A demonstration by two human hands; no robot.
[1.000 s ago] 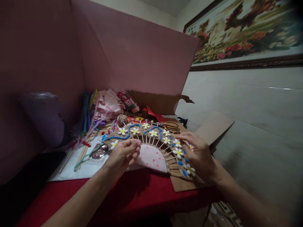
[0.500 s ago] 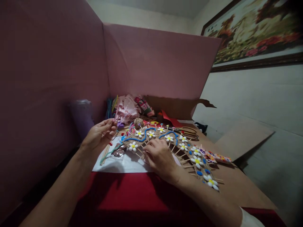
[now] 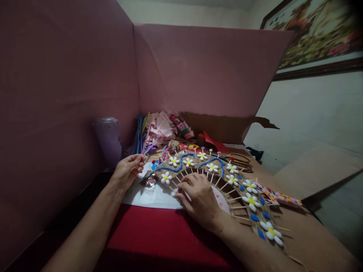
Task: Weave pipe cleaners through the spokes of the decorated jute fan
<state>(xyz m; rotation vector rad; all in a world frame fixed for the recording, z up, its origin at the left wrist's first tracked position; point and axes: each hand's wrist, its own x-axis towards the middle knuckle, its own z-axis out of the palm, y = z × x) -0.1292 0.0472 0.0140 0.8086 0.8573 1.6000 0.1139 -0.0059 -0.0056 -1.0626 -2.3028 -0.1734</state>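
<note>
Both hands lowered: left hand pinches loosely, right hand flat on fan.

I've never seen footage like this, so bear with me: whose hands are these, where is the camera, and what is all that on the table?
The camera sits on a person's head and looks down at their own bare hands. No machine is involved. The right hand rests on the inner edge of a fan, an arc woven of twine on wooden sticks, decorated with white flowers and blue cord. The left hand is at the fan's left end, fingers pinched; whether it holds anything is too small to tell. Behind lie scissors, a twine ball, and pink cloth, ringed by a pink board.
</note>
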